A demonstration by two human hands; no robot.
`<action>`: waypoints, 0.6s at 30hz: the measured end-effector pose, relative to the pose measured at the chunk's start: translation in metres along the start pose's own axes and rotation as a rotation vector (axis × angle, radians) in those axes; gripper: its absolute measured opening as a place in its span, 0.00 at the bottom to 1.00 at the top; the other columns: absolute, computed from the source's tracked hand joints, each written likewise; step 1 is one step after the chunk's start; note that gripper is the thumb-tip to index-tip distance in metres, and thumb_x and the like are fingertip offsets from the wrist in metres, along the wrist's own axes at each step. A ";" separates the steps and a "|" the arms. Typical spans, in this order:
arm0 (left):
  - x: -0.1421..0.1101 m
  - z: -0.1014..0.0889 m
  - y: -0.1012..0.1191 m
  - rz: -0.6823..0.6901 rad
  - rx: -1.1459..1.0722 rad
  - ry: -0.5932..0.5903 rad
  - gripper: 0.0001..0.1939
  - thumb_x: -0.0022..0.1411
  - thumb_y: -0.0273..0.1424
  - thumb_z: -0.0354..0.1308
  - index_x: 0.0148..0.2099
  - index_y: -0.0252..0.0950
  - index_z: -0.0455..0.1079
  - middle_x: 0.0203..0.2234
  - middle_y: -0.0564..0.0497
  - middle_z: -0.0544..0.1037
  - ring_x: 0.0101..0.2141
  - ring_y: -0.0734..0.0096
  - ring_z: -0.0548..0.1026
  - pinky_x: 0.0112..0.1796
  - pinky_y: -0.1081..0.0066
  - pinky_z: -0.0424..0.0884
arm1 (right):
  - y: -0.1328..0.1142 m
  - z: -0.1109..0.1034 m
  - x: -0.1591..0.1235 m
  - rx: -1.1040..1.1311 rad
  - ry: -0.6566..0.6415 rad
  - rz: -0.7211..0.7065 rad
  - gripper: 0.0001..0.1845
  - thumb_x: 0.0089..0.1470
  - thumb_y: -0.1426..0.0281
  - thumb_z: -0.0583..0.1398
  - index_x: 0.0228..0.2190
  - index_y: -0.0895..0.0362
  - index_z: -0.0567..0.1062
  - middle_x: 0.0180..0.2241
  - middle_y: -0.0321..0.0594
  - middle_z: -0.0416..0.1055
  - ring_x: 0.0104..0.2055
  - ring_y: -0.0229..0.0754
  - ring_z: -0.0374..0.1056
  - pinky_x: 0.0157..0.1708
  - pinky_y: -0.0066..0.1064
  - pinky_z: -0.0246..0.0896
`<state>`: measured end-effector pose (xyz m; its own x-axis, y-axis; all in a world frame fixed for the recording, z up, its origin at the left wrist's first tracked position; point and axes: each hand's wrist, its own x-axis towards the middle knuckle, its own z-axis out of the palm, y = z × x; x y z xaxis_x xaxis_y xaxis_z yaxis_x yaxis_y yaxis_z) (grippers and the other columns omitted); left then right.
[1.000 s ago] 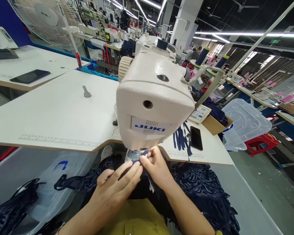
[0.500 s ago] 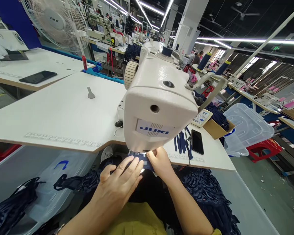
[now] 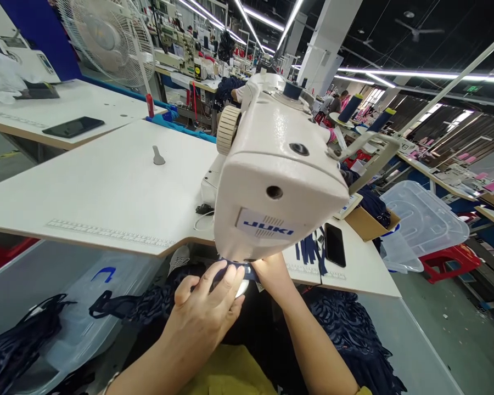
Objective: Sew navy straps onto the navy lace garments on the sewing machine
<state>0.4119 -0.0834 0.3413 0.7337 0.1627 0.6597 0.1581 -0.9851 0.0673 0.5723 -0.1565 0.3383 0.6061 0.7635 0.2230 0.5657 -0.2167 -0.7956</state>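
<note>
From the head view I see my two bare hands [image 3: 230,282] pressing dark navy fabric [image 3: 250,272] beneath the cream-white JUKI sewing machine [image 3: 280,181] at the pale wooden-edged desk [image 3: 107,186].

A garment-sewing workshop, with a JUKI sewing machine [image 3: 278,186], thread cones [image 3: 349,108] and rows of machine-topped worktables [image 3: 436,174].

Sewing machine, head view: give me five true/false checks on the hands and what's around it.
1. The left hand is at the navy band. True.
2. The right hand's fingertips are in full view. False: the machine hides the right hand's fingertips.
3. The fan is left of the machine. True.
4. The cardboard box is empty. False: navy cloth fills the cardboard box.
5. The JUKI label faces the camera. True.
</note>
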 end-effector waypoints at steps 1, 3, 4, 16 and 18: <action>0.000 0.000 0.000 -0.002 0.004 0.001 0.15 0.66 0.30 0.50 0.53 0.37 0.70 0.47 0.56 0.78 0.46 0.63 0.72 0.37 0.63 0.58 | 0.000 0.000 0.000 0.004 0.009 0.011 0.07 0.54 0.72 0.55 0.30 0.54 0.74 0.20 0.35 0.69 0.31 0.44 0.68 0.37 0.34 0.63; 0.000 0.002 0.000 0.006 0.003 -0.005 0.15 0.66 0.30 0.51 0.53 0.37 0.70 0.47 0.56 0.78 0.46 0.63 0.73 0.37 0.63 0.58 | 0.001 0.000 0.000 0.016 0.028 0.040 0.06 0.52 0.72 0.56 0.29 0.54 0.74 0.20 0.35 0.69 0.30 0.44 0.68 0.37 0.34 0.63; 0.000 0.002 0.001 0.001 0.000 -0.013 0.15 0.66 0.31 0.50 0.53 0.37 0.70 0.48 0.56 0.78 0.46 0.63 0.73 0.37 0.63 0.58 | 0.000 0.001 0.001 0.020 0.030 0.045 0.06 0.52 0.73 0.56 0.30 0.54 0.74 0.20 0.34 0.69 0.30 0.44 0.68 0.36 0.33 0.63; -0.016 0.005 -0.013 0.139 -0.153 0.007 0.17 0.69 0.26 0.45 0.55 0.42 0.68 0.48 0.57 0.77 0.50 0.73 0.71 0.47 0.66 0.55 | -0.007 -0.015 -0.026 0.253 -0.088 0.197 0.07 0.55 0.65 0.57 0.28 0.55 0.70 0.23 0.31 0.63 0.26 0.36 0.60 0.29 0.27 0.57; -0.023 0.009 -0.017 0.139 -0.190 -0.015 0.21 0.69 0.22 0.40 0.57 0.44 0.65 0.50 0.57 0.76 0.51 0.76 0.70 0.50 0.68 0.52 | -0.007 -0.016 -0.035 0.322 -0.140 0.241 0.08 0.54 0.64 0.60 0.29 0.55 0.69 0.24 0.30 0.63 0.25 0.34 0.57 0.26 0.26 0.54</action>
<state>0.3981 -0.0699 0.3179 0.7497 0.0247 0.6613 -0.0709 -0.9906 0.1173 0.5558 -0.1911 0.3452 0.6053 0.7943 -0.0518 0.2002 -0.2149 -0.9559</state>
